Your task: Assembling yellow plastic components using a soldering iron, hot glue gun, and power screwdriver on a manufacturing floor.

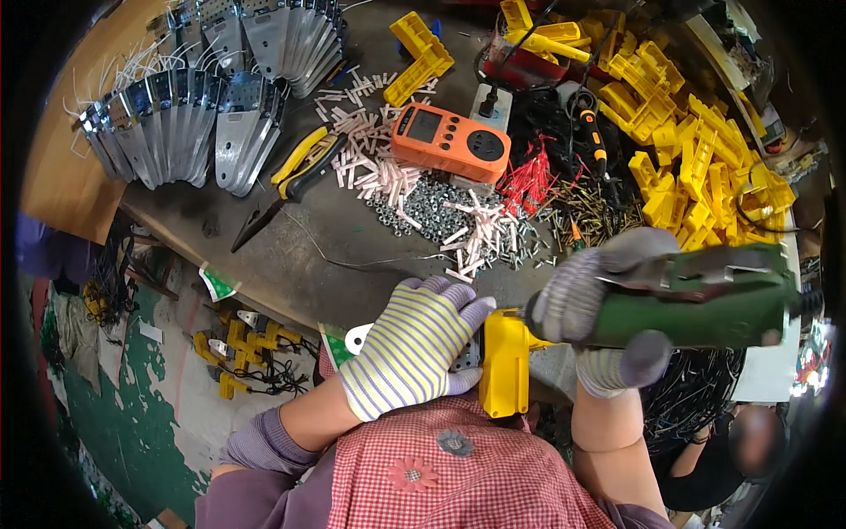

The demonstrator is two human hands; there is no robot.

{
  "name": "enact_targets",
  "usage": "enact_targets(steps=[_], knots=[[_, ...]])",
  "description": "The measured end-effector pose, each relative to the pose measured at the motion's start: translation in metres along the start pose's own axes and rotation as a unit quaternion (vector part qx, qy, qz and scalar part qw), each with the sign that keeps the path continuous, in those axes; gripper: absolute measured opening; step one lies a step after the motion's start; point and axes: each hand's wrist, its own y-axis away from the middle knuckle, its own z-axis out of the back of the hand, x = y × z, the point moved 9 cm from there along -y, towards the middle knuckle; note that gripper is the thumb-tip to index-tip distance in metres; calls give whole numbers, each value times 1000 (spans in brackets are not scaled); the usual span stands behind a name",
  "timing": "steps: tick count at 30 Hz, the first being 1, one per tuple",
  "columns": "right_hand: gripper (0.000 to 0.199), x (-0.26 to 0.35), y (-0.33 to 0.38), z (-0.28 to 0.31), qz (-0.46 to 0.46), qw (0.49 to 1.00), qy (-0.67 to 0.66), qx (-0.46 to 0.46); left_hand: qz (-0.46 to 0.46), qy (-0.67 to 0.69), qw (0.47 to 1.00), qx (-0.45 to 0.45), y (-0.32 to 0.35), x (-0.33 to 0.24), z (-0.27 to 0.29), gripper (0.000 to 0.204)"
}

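My left hand [414,348], in a striped glove, is closed over a flat metal plate; the plate's rounded end with a hole [359,339] sticks out by the wrist. Its fingertips reach a yellow plastic housing [505,366] at the plate's other end, held against the table's near edge. Gripped in my right hand [577,295], also gloved, is a green power screwdriver [705,304] lying level. The tool's front end is at the housing's upper right; the exact contact point is hidden by the glove.
Beyond my hands lie an orange meter [451,144], yellow-black pliers [295,172], pale sleeves [370,145], nuts [419,207] and brass-coloured screws [595,212]. Stacked metal plates [159,128] stand far left, yellow housings [705,167] pile at right. Another person [718,467] is at lower right.
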Motion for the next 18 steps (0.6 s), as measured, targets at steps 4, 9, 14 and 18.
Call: enact_targets(steps=[4,9,14,18], knots=[[64,-19,-5,-16,-88,990,-42,100,-9,4,1000,2,-2,3,-1,74],[55,-34,4,-8,-172,965,-189,59,-12,-8,1000,-5,-2,5,-3,76],[60,-27,0,-21,-108,980,-139,97,6,7,1000,12,-3,5,-4,73],[65,-31,22,3,-153,985,-46,-71,-10,24,1000,17,-6,1,1,67]])
